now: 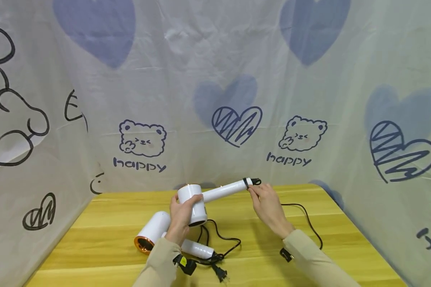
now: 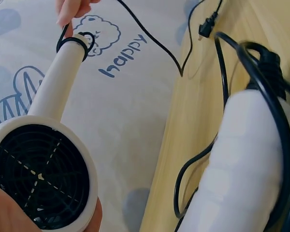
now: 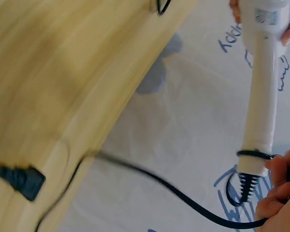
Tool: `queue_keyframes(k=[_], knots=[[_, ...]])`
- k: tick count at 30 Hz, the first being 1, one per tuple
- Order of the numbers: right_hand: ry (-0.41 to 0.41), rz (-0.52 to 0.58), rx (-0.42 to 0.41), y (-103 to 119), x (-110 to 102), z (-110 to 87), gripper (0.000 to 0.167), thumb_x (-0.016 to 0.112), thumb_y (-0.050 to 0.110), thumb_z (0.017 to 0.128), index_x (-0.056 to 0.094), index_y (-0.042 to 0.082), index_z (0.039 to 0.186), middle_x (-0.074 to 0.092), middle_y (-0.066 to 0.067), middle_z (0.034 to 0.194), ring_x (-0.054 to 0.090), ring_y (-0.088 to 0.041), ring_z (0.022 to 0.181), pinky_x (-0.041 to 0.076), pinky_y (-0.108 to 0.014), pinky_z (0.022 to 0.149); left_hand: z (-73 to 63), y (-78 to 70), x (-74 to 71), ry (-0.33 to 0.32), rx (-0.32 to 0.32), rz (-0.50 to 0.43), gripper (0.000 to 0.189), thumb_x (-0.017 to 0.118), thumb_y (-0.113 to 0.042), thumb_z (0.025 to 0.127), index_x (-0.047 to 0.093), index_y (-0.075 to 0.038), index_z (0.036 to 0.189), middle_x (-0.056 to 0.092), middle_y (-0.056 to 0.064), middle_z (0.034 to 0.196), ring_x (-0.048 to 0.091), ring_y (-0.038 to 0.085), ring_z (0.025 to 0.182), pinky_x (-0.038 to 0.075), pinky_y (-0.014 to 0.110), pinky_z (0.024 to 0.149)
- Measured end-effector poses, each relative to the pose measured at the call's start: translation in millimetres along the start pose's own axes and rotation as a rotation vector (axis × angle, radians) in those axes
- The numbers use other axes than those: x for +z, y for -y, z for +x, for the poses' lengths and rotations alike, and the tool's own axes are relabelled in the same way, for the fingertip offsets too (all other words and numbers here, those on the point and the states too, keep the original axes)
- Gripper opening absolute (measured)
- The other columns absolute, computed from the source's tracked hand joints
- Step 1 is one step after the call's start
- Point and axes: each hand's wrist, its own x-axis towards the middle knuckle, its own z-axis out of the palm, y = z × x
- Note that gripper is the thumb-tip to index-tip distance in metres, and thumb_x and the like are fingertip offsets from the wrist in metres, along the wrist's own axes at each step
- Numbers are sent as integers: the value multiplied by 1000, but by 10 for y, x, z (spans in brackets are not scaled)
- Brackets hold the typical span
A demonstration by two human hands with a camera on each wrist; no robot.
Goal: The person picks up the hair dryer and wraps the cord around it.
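Note:
My left hand (image 1: 180, 215) grips the barrel of a white hair dryer (image 1: 224, 192), held above the table with its handle pointing right. Its round black grille (image 2: 41, 176) faces the left wrist camera. At the handle's end, my right hand (image 1: 269, 205) pinches the black power cord (image 3: 183, 195). One turn of that cord loops around the handle just above the ribbed strain relief (image 3: 249, 186). A second white hair dryer (image 1: 153, 227), with a copper-coloured rim, lies on the table below my left hand and is partly hidden by it.
The yellow wood-grain table (image 1: 309, 223) carries the second dryer's bunched cord (image 1: 233, 239) and its two-pin plug (image 1: 220, 273). Another black plug (image 3: 24, 181) shows in the right wrist view. White curtains (image 1: 215, 167) with printed hearts and bears stand behind and at both sides.

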Motion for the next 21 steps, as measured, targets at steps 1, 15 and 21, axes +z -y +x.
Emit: queue_keyframes(k=[1,15,21], knots=[[2,27,11,-1,-7,0,19,63,9,94,74,0,107,65,-6,80,47,-15,73,38,-26,61,8,-4,3,-5,-2,-12,95,81,-31,76,25,-8,149,49,22,126,59,27,91,56,32,66],[323,542,405,-197,-145,19,28,49,24,103,71,7,101,70,-7,101,44,-6,60,37,-20,53,51,20,3,46,-100,-163,78,79,-33,78,37,0,136,58,13,106,62,19,77,55,30,64],[502,711,488,-398,-181,43,33,48,29,104,65,2,99,63,-2,92,38,-13,68,34,-25,68,107,22,-47,143,-181,-289,64,74,-33,82,45,3,127,64,4,87,64,15,72,55,27,66]])
